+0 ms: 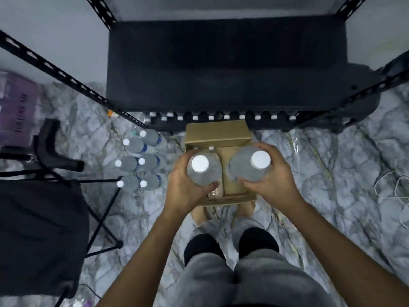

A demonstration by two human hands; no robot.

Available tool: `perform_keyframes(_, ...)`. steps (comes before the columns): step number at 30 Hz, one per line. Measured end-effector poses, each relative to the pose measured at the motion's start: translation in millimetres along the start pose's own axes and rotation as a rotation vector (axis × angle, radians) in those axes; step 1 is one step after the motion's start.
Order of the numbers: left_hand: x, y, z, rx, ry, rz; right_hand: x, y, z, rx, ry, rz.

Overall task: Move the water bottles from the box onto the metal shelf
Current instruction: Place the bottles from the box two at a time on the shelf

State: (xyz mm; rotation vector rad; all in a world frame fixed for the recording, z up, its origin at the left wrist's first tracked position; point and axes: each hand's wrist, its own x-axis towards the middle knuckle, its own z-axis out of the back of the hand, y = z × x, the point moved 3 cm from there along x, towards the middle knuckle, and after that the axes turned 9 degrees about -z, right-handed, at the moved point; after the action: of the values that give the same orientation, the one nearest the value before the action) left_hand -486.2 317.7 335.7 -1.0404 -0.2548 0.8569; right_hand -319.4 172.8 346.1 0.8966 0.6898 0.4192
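Note:
I look straight down at an open cardboard box (218, 134) on the floor in front of the black metal shelf (225, 69). My left hand (181, 185) grips a clear water bottle with a white cap (200, 165), held upright above the box's left side. Over the right side, my right hand (273, 173) holds a second white-capped bottle (260, 159). A further bottle cap (211, 148) shows inside the box. A row of white-capped bottles (225, 117) stands on the lowest shelf level, under the front edge.
Several more bottles (138, 161) stand on the marble-patterned floor left of the box. A black stool and folding stand (55, 151) with dark cloth fill the left side. White cable (394, 187) lies at the right. My feet are just behind the box.

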Motion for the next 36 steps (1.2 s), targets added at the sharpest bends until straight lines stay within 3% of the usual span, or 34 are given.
perform_keyframes(22,-24.6,-305.7,224.1,0.04,-0.259,-0.406,-102.0,307.6,166.1,-0.046,-0.232,0.362)
perform_keyframes(36,66.6,-431.2,282.9,-0.022,-0.324,-0.554,-45.3,454.2,220.8,-0.021,-0.332,0.511)
